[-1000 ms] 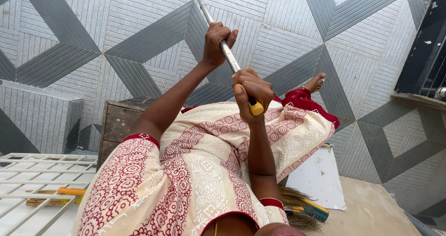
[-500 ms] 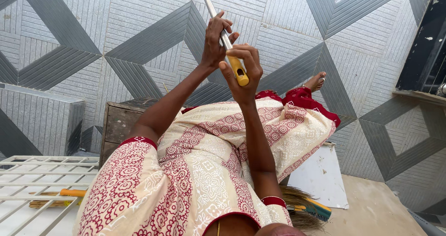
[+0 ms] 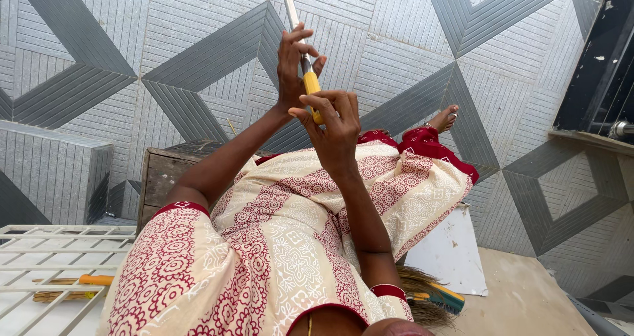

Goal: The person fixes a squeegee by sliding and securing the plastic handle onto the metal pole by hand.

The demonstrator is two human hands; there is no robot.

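A long silver pole with a yellow grip end (image 3: pixel 309 79) runs up and away out of the top of the head view. My left hand (image 3: pixel 291 64) is wrapped round the pole just above the yellow part. My right hand (image 3: pixel 335 126) holds the yellow end, fingers curled over it. Both arms reach out over my lap, which is covered by a cream and red patterned dress (image 3: pixel 290 243). A bare foot (image 3: pixel 444 118) shows beyond the dress on the grey tiled floor.
A wooden crate (image 3: pixel 162 174) stands under my left arm. A white metal grille (image 3: pixel 46 263) lies at lower left, with a yellow-handled broom (image 3: pixel 72 284) under it. A white board (image 3: pixel 452 253) and another broom (image 3: pixel 436 296) lie at lower right. A dark door frame (image 3: pixel 601 58) is at right.
Both hands have slid along the pole, drawing its yellow end in; my right hand has shifted from capping the end to curling its fingers over it.
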